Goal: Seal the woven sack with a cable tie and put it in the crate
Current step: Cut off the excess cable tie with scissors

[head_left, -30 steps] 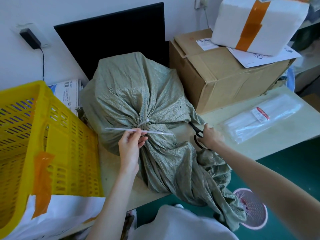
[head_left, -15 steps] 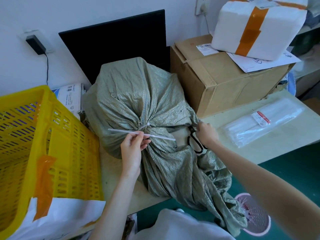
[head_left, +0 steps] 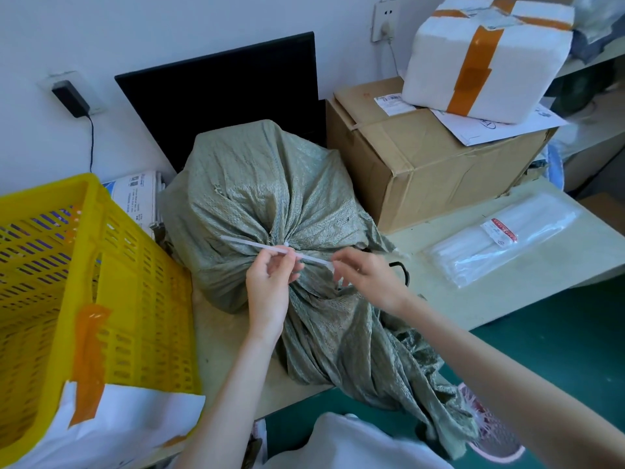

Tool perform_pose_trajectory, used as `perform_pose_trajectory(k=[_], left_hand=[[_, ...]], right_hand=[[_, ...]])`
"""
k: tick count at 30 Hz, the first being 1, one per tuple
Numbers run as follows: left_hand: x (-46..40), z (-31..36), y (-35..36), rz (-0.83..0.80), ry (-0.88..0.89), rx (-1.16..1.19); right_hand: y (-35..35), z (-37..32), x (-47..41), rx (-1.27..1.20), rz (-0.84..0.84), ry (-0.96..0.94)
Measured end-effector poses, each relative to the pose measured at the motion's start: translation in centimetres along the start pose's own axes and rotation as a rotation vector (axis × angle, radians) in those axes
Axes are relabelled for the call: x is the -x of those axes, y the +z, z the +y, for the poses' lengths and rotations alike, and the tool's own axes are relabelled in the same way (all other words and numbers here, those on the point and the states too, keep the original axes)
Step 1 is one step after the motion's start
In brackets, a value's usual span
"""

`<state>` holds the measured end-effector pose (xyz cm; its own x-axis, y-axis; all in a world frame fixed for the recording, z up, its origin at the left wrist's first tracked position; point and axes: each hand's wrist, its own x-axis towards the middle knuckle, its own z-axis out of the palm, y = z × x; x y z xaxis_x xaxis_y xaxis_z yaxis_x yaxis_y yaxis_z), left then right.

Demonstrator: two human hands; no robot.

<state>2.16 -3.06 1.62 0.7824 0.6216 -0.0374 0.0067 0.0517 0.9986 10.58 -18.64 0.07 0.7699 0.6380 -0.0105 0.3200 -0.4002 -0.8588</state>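
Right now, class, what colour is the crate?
Yellow crate, seen in the head view.

One woven sack (head_left: 270, 204) sits on the table (head_left: 507, 299) and serves as the landmark. One white cable tie (head_left: 270, 249) crosses its gathered neck, and two hands meet there: the left hand (head_left: 270, 286) and the right hand (head_left: 368, 282). Left of the sack stands one yellow crate (head_left: 101, 299). Right of the sack lies one clear packet of ties (head_left: 500, 245). Behind and right of the sack are two boxes: one cardboard box (head_left: 422, 170) and, on top of it, one white foam box (head_left: 487, 55). Behind the sack leans one black panel (head_left: 220, 89).
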Motion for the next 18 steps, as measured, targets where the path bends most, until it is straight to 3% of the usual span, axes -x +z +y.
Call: perform_pose_trajectory(k=[8, 18], left_hand=[[1.1, 0.3, 0.1, -0.024, 0.001, 0.016], [2.8, -1.1, 3.1, -0.276, -0.116, -0.02]], right_hand=[[0.1, 1.6, 1.7, 0.058, 0.191, 0.032], [-0.7, 5.5, 8.6, -0.237, 0.494, 0.312]])
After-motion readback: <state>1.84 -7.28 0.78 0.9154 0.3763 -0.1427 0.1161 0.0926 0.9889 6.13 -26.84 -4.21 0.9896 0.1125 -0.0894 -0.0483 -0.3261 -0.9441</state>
